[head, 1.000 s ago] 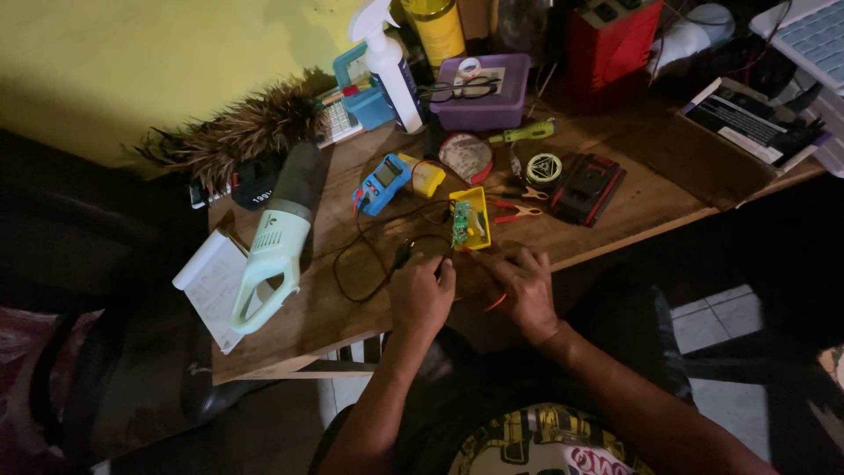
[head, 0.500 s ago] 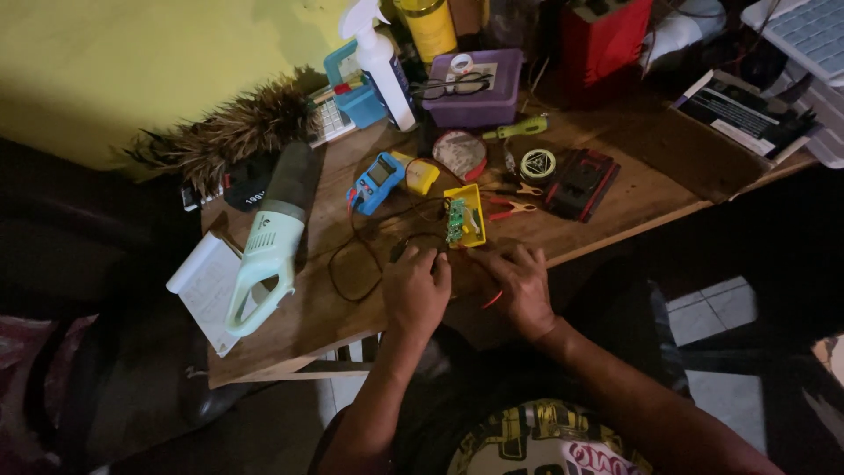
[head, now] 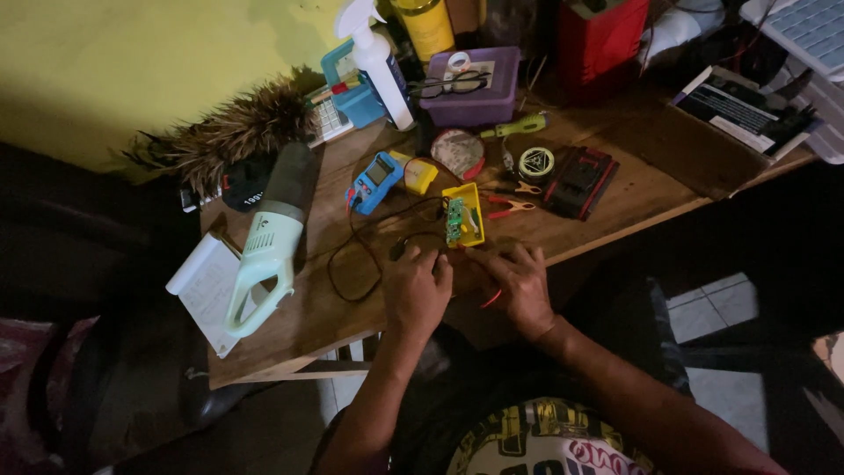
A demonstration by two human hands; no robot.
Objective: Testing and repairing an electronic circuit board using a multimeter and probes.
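Observation:
My left hand (head: 416,288) rests on the wooden table (head: 607,215) near its front edge, its fingers curled over a black probe and a black lead (head: 347,264) that loops off to the left. My right hand (head: 519,281) lies beside it, fingers bent around a red probe lead (head: 491,298). Just beyond both hands sits a yellow open casing with a green circuit board (head: 462,215) inside. A blue multimeter (head: 374,181) lies further back on the left, with the leads running to it.
A pale green heat gun (head: 264,246) lies on a white notepad (head: 207,286) at the left. Red-handled pliers (head: 508,208), a tape roll (head: 535,163), a black battery pack (head: 578,181), a purple box (head: 470,84), a spray bottle (head: 378,57) and a feather duster (head: 233,132) crowd the back.
Both hands stay at the table's front edge by the yellow casing, shifting only slightly. The view has drifted a little.

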